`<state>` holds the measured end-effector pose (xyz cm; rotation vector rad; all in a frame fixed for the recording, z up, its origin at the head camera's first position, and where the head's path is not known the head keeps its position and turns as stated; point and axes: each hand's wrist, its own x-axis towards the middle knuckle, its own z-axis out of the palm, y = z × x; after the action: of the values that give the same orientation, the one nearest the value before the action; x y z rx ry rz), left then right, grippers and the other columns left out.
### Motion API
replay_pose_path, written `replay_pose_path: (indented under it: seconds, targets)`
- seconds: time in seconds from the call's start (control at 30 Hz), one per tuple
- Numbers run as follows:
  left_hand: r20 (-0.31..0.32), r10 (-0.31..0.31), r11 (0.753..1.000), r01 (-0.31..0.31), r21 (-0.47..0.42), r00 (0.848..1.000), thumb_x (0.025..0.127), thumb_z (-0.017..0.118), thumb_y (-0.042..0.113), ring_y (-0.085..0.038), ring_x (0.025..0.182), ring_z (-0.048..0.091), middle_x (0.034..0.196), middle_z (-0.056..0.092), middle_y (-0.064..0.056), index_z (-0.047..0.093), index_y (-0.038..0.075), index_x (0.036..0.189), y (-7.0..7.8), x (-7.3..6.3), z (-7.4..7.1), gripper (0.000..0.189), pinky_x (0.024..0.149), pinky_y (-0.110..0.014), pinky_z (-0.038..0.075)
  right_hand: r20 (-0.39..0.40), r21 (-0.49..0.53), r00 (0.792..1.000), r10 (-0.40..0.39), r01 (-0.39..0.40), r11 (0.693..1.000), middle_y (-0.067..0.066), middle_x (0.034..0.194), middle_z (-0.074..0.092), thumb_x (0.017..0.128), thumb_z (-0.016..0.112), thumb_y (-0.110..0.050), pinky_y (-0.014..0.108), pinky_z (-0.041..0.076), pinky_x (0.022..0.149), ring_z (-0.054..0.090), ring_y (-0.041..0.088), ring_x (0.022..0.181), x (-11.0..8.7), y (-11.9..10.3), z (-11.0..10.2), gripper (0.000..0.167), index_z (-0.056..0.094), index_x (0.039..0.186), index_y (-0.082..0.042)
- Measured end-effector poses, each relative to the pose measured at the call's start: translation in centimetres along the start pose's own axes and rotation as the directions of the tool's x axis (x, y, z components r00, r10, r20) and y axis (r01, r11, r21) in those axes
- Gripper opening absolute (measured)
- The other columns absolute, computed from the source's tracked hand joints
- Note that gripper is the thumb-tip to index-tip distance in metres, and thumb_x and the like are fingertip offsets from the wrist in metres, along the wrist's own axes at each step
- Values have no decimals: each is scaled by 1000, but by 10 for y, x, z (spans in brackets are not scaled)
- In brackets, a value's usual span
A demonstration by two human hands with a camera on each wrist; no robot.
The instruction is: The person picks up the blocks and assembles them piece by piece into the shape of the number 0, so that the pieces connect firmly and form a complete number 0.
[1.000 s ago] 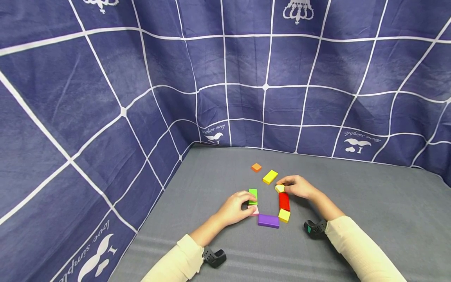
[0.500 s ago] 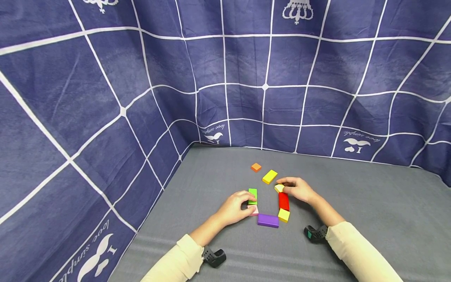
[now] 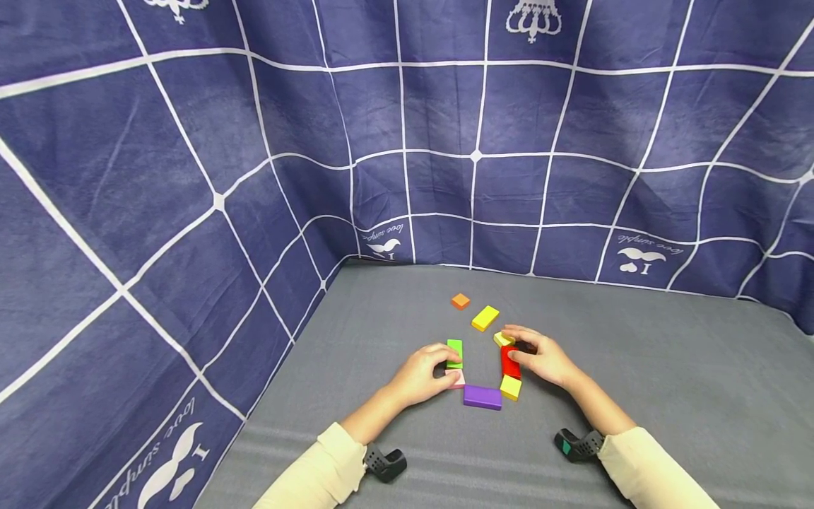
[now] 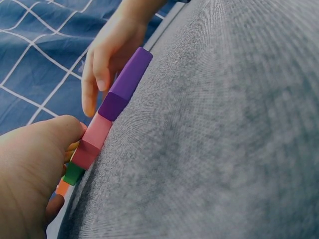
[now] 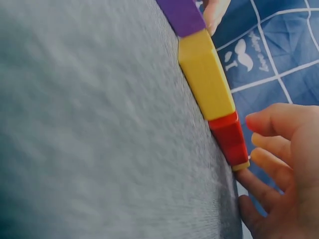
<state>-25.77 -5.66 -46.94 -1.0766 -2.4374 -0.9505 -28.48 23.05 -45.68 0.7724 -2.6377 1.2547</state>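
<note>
My left hand (image 3: 422, 375) rests over a green block (image 3: 454, 345) and a pink block (image 4: 93, 142); in the left wrist view its thumb touches the pink one. My right hand (image 3: 552, 362) hovers with loosely bent, spread fingers over a red block (image 3: 509, 369). Beyond the red block lies a pale yellow block (image 3: 502, 339), partly under the fingers. In the right wrist view the thumb stands apart from the red block. A yellow block (image 3: 511, 387) adjoins the red block's near end, and a purple block (image 3: 482, 397) lies between the two rows.
Farther back on the grey cloth surface (image 3: 381, 311) lie a long yellow block (image 3: 485, 318) and a small orange block (image 3: 461, 301). A blue curtain (image 3: 439, 184) with white lines hangs behind and at the left.
My right hand has drawn back from the pale yellow block toward me, and its thumb now sits over the red block. The left hand and the blocks stay put.
</note>
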Motion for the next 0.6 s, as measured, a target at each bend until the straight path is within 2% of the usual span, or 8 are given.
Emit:
replay_pose_path:
  seconds: [0.13,0.23,0.37,0.6]
  targets:
    - [2,-2,1000,2,10,1000,85,72,16,-18,106,62,106,68,-3,72,8,102,-1,1,0,19,96,-31,45,-44,-40,998,-45,43,998,16,130,60,85,69,-7,12,30,99,53,38,122,-5,2,6,35,67,120,-1]
    - [14,-17,1000,17,6,1000,85,72,17,-18,106,62,107,68,-3,72,9,102,-1,1,0,19,96,-30,45,-82,-53,995,-57,52,997,15,128,61,85,70,-7,9,28,98,54,37,120,-8,3,9,33,68,118,-2]
    - [16,-25,1000,25,8,1000,85,72,18,-18,107,62,107,68,-3,72,9,103,0,1,-1,20,96,-30,45,-108,-53,993,-57,52,997,15,129,60,87,70,-9,9,27,97,53,36,121,-11,4,11,32,68,118,-3]
    - [11,-9,1000,9,17,1000,86,72,17,-18,106,62,106,68,-2,72,9,102,1,0,-1,18,95,-30,45,-105,-47,993,-47,42,998,15,132,59,88,69,-10,9,27,98,51,38,122,-15,5,14,32,68,119,-2]
